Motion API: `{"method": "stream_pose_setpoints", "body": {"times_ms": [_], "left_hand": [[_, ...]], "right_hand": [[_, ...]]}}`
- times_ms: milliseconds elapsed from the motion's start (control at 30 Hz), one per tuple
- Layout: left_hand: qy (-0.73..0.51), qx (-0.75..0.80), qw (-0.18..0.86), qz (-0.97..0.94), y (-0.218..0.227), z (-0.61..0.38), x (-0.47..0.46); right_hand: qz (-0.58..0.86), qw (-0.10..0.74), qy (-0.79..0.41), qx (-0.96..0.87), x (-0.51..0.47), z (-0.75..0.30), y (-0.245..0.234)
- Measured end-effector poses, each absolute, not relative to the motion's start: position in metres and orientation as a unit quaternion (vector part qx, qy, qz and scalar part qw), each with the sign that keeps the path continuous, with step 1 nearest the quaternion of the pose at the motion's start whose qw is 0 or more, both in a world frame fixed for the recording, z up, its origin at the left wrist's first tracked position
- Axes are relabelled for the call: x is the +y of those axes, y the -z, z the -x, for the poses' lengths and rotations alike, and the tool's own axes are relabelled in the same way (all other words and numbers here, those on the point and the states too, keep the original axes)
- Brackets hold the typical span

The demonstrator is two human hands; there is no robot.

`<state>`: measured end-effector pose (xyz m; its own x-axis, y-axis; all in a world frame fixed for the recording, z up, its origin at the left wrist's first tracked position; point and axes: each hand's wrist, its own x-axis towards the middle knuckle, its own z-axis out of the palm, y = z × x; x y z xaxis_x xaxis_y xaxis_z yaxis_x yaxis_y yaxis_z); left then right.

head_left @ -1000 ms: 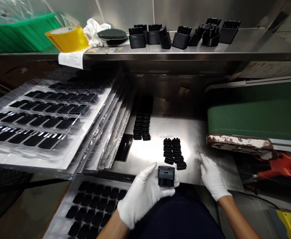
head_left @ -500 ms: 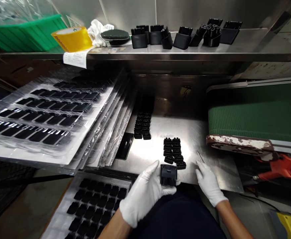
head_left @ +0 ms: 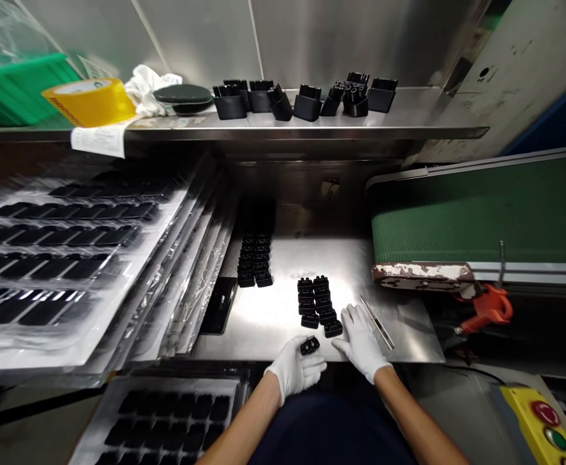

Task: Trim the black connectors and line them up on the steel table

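Note:
My left hand (head_left: 296,369), in a white glove, holds a small black plastic part (head_left: 310,345) between thumb and palm, its fingers loosely curled below. My right hand (head_left: 359,341), also gloved, has its fingers stretched out with nothing visible in them. It lies on the metal table (head_left: 283,310), close beside the nearest part of a double row of small black parts (head_left: 314,302). Whether its fingertips touch that part I cannot tell. A thin pen-like metal tool (head_left: 377,323) lies just right of this hand. Farther back left stands another double row of black parts (head_left: 254,259).
Stacked clear trays (head_left: 94,258) of black pieces fill the left, another tray (head_left: 167,416) below them. Right are a green conveyor belt (head_left: 481,213), an orange-handled tool (head_left: 487,309) and a yellow button box (head_left: 539,420). A shelf (head_left: 283,133) holds tape (head_left: 94,103) and black parts.
My right hand has let go of the pen-like tool, which now lies on the table, and has moved left to the row. The part in my left hand is turned. The view has shifted right.

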<state>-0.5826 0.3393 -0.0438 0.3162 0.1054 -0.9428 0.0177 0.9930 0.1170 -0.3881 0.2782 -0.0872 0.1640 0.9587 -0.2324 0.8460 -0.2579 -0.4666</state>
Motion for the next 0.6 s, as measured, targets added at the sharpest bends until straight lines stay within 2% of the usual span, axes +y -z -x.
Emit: {"method": "stream_pose_setpoints", "body": {"times_ms": [233,367,467,600], "left_hand": [[-0.013,0.581,0.791,-0.190,0.056,0.593,0.349],[-0.079,0.617,0.679,-0.390,0.053,0.611,0.342],[-0.151,0.593,0.589,-0.528,0.052,0.612,0.344],[-0.167,0.530,0.457,-0.695,0.057,0.599,0.359]], "right_hand": [[0.732,0.115,-0.245,-0.625,0.289,0.388,0.093],[0.722,0.106,-0.254,-0.634,0.289,0.385,0.095],[0.714,0.095,-0.264,-0.642,0.297,0.380,0.095],[0.701,0.083,-0.267,-0.657,0.312,0.377,0.093]]}}
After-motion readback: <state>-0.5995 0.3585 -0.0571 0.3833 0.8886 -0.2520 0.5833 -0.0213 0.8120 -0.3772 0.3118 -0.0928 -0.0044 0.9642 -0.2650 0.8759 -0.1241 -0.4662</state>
